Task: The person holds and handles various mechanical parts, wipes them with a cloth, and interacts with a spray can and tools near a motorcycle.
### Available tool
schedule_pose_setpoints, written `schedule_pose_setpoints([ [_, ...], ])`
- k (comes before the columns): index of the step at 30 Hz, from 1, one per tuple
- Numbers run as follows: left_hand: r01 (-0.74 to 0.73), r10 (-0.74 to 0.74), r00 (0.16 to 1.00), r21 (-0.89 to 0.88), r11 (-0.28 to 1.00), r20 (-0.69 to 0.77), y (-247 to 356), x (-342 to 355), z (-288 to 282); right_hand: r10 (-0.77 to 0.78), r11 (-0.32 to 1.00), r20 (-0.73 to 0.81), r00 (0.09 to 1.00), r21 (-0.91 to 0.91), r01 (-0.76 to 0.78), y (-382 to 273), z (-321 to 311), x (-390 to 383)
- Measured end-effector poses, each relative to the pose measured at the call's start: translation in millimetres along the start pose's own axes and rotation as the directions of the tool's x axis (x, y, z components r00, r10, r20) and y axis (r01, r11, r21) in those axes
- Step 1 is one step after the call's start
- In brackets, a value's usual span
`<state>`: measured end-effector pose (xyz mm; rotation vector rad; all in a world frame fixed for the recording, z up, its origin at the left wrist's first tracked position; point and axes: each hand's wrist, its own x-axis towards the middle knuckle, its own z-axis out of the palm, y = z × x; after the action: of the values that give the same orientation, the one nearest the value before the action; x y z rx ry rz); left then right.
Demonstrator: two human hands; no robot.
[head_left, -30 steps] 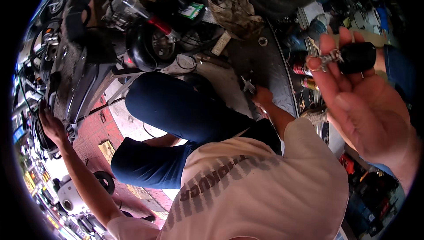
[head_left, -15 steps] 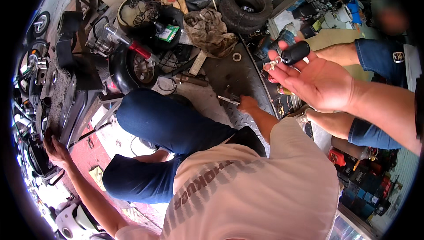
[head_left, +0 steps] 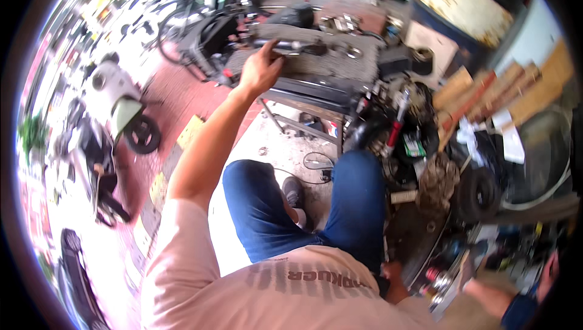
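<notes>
My left arm (head_left: 203,132) stretches forward to a bench topped with a rough grey mat (head_left: 346,63). There my left hand (head_left: 261,70) is open, with its index finger extended over one end of a dark cylindrical part with a shiny section (head_left: 297,46). Whether the fingertips press on that part is hard to make out. Low at my right side, my right hand (head_left: 395,274) is beside my hip, close to the dark metal floor plate (head_left: 410,239). Its fingers are mostly hidden, so anything in them does not show.
A red-and-silver shock absorber (head_left: 396,129) stands among parts right of the bench. Beyond it are wooden boards (head_left: 486,96), a crumpled brown cloth (head_left: 438,181) and tyres (head_left: 480,193). Scooters (head_left: 115,96) stand at the left. Another person's arm (head_left: 492,296) shows at lower right.
My view has swung left toward the bench. My left hand has reached out onto it. The other person's hand with the black key fob has left the view; the metal rod in my right hand no longer shows.
</notes>
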<state>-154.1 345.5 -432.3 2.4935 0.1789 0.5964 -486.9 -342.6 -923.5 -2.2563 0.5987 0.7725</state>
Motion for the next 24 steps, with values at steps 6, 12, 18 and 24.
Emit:
schedule_pose_setpoints([
  [6,0.595,-0.565,0.803,-0.301,0.745,0.190,-24,62,-104,-0.175,0.984,0.277,0.945,0.010,0.179,47,-5,55],
  [12,0.507,-0.464,0.792,-0.004,0.862,0.397,21,86,-93,-0.102,0.995,0.156,0.983,-0.004,0.104,99,-13,73],
  [18,0.390,-0.245,0.891,-0.369,0.843,0.382,-180,150,-159,-0.055,0.910,-0.047,0.997,-0.413,0.030,-61,-45,-12],
  [24,-0.304,0.327,0.945,0.423,0.854,0.018,-111,142,-31,0.149,0.980,-0.353,0.924,-0.070,-0.185,-42,-53,-52],
])
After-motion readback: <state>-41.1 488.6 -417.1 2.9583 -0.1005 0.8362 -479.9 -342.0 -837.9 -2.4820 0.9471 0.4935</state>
